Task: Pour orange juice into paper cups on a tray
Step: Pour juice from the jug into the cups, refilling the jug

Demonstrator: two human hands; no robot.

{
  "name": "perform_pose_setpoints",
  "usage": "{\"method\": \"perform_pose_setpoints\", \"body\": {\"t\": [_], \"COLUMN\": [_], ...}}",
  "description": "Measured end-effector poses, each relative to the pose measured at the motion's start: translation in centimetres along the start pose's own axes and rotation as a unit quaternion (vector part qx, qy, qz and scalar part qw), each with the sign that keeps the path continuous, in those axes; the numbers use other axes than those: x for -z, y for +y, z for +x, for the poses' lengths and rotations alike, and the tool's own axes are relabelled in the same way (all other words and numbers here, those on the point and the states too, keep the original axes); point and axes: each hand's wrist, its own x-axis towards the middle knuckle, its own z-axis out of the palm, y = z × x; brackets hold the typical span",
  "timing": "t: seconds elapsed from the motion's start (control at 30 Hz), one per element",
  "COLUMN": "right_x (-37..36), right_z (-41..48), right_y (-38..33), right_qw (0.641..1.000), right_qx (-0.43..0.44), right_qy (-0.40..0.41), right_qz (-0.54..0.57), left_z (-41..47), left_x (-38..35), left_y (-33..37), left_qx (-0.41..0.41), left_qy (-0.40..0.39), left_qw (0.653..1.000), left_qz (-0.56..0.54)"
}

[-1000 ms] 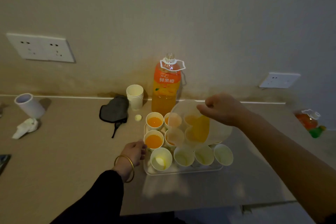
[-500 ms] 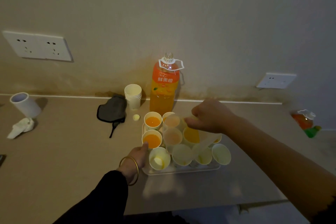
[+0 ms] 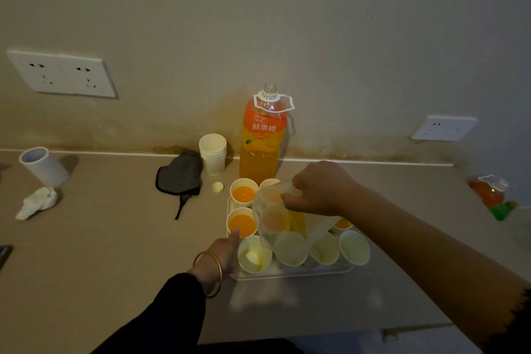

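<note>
A white tray [image 3: 290, 275] on the counter carries several paper cups. Two cups on the left, a rear one [image 3: 243, 193] and a middle one [image 3: 242, 224], are full of orange juice. The front-row cups [image 3: 290, 248] look empty or hold only a trace. My right hand [image 3: 319, 190] grips a clear plastic jug [image 3: 273, 220] with some juice in it, tilted low over the middle and front cups. My left hand [image 3: 222, 251] holds the tray's left edge, thumb by the middle full cup. An uncapped orange juice bottle [image 3: 263, 138] stands behind the tray.
A stack of spare paper cups [image 3: 213, 152] and a small yellow cap [image 3: 217, 187] sit left of the bottle, beside a dark pouch [image 3: 179, 172]. Far left lie a white tube [image 3: 43, 167] and crumpled tissue [image 3: 36, 202]. An orange and green object [image 3: 492, 195] lies far right.
My right hand has brought the jug down and to the left, from above the tray's right half to low over the middle and front cups. My left hand has closed in on the tray's edge.
</note>
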Motion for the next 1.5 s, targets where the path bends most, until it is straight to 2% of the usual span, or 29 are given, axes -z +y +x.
{"method": "perform_pose_setpoints", "body": {"t": [0.27, 0.43, 0.67, 1.17, 1.5], "right_x": [0.1, -0.1, -0.4, -0.6, -0.8], "right_z": [0.7, 0.9, 1.4, 1.5, 1.3], "right_y": [-0.5, -1.0, -1.4, -1.6, -1.6], "right_qw": [1.000, 1.000, 0.997, 0.998, 0.997], "right_qx": [0.010, 0.012, 0.033, 0.032, 0.032], "right_qy": [-0.009, -0.009, -0.010, -0.003, -0.002], "right_qz": [-0.018, -0.019, -0.063, -0.062, -0.065], "left_z": [1.1, 1.1, 2.3, 2.0, 2.7], "left_x": [0.2, 0.3, 0.2, 0.0, -0.4], "left_y": [-0.5, -1.6, -2.8, -3.0, -3.2], "left_qx": [0.001, -0.041, -0.075, -0.114, -0.121], "left_qy": [-0.009, -0.028, -0.012, -0.027, -0.027], "left_qw": [1.000, 0.999, 0.995, 0.993, 0.992], "left_qz": [0.009, 0.002, 0.060, 0.004, 0.011]}}
